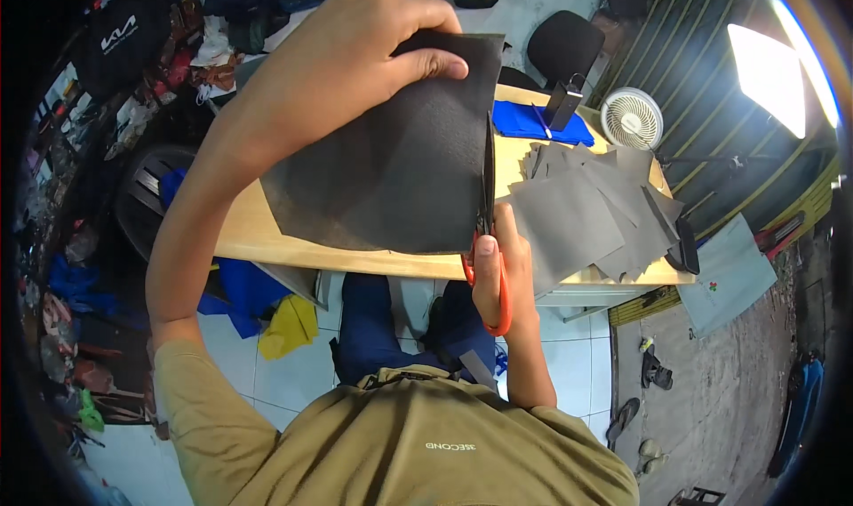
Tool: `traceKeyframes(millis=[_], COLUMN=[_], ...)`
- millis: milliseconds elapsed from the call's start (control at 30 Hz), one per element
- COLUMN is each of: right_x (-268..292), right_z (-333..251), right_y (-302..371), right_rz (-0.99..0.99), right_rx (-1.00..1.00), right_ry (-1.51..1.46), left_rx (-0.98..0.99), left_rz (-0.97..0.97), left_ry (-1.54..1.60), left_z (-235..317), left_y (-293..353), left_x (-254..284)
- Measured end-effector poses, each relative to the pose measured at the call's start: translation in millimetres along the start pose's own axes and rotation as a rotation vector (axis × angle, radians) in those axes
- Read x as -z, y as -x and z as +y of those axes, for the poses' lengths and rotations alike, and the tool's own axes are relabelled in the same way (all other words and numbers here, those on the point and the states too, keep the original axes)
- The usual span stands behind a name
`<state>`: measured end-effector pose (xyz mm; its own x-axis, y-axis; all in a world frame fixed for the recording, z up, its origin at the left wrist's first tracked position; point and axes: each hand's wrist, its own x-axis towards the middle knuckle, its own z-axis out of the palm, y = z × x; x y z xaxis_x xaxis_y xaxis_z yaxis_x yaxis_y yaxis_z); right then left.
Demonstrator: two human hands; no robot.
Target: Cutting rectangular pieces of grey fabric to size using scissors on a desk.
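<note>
My left hand point(391, 39) pinches the top edge of a large dark grey sheet point(391, 168), thumb in front and fingers behind, holding it raised above the table. Whether it is fabric or thin leather I cannot tell. At the sheet's right edge, my right hand point(506, 275) grips orange-handled scissors point(505, 306) with the blades pointing up along that edge. The blades look nearly closed. To the right of the scissors, a loose pile of grey cut pieces point(573, 226) lies on the wooden table point(329, 255).
A folded blue cloth point(524, 119) carries a black box-shaped device point(563, 106) and a pen. Behind the pile stands a small white fan point(632, 118). A bright lamp point(769, 79) shines at the far right. A yellow cloth point(290, 326) lies on the tiled floor, below the table's left part.
</note>
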<state>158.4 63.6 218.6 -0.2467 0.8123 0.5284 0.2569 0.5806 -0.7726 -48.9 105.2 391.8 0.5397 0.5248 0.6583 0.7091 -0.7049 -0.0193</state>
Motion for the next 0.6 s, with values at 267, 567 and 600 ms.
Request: traceKeyframes(millis=[267,567,600], right_x=[2,-5,-2], right_z=[-4,-5,-6], right_y=[0,7,6], right_rz=[0.04,0.179,0.159], right_rx=[0.045,0.022,0.051], right_ry=[0.028,-0.019,-0.014], left_rx=[0.012,0.063,0.052], left_rz=[0.009,-0.011,-0.008], left_ry=[-0.002,0.037,0.016], left_z=[5,10,9], left_y=[-1,0,0], left_x=[-1,4,5])
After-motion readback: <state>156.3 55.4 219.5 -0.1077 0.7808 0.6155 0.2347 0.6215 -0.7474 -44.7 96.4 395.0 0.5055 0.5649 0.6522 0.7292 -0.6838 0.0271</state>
